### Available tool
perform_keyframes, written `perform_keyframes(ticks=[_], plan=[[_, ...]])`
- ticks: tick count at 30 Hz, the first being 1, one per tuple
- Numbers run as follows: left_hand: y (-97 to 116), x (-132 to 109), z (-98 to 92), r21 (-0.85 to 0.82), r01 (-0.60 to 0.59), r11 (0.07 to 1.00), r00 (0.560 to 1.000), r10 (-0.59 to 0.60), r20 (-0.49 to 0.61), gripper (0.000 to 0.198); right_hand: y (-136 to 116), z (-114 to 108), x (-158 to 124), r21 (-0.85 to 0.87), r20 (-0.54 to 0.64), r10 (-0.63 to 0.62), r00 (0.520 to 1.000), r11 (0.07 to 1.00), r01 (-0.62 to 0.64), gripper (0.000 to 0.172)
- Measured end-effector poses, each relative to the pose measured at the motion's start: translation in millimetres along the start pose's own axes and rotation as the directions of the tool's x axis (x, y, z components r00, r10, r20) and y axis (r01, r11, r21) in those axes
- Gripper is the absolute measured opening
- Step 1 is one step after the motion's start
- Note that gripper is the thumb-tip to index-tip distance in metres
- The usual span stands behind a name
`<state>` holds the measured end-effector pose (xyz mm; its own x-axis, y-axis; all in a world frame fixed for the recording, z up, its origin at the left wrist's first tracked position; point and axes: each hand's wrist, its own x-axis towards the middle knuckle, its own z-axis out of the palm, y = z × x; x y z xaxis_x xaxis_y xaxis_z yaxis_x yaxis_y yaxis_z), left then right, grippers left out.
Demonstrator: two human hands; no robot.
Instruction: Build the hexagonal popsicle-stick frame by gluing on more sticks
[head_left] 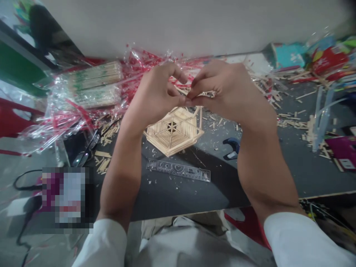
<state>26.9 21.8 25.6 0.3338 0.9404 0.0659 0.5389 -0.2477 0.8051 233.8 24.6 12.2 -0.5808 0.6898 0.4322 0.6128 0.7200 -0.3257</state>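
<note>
My left hand and my right hand meet in the air above the table, thumbs and fingertips pinched close together. Whatever sits between the fingertips is too small or too hidden to name. Just below and behind them stands a six-sided basket-like piece built of thin wooden sticks, its sides stepping inward to a spoked centre; my hands cover its far edge. In front of it lies a clear plastic ruler with cut-out shapes. A dark blue tool, partly behind my right forearm, rests on the table.
Plastic-wrapped bundles of sticks lie at the back left among crumpled red-striped wrappers. Cut stick pieces are scattered over the dark table. Eyeglasses lie at left. Glue sticks and a purple package are at right.
</note>
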Motion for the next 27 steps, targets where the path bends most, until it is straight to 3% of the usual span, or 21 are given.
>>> perform_keyframes(ticks=[6,10,19,27], plan=[[-7,3,1.7,0.006,-0.007,1.000,1.000,0.006,0.021,0.034,8,1,-2,0.044,0.033,-0.030,0.999,0.999,0.028,0.011],[-11,6,1.5,0.036,-0.030,0.999,0.995,0.027,0.095,0.032,17,4,-4,0.064,0.040,-0.034,0.999,0.997,0.031,0.013],[-10,5,1.6,0.045,-0.041,0.998,0.992,0.036,0.118,0.035,6,1,-3,0.134,0.077,0.097,0.992,0.985,-0.107,0.014],[-15,6,-10.7,0.219,-0.063,0.974,0.995,0.077,-0.056,0.022,24,2,-6,0.060,0.133,0.157,0.979,0.984,-0.166,0.012]])
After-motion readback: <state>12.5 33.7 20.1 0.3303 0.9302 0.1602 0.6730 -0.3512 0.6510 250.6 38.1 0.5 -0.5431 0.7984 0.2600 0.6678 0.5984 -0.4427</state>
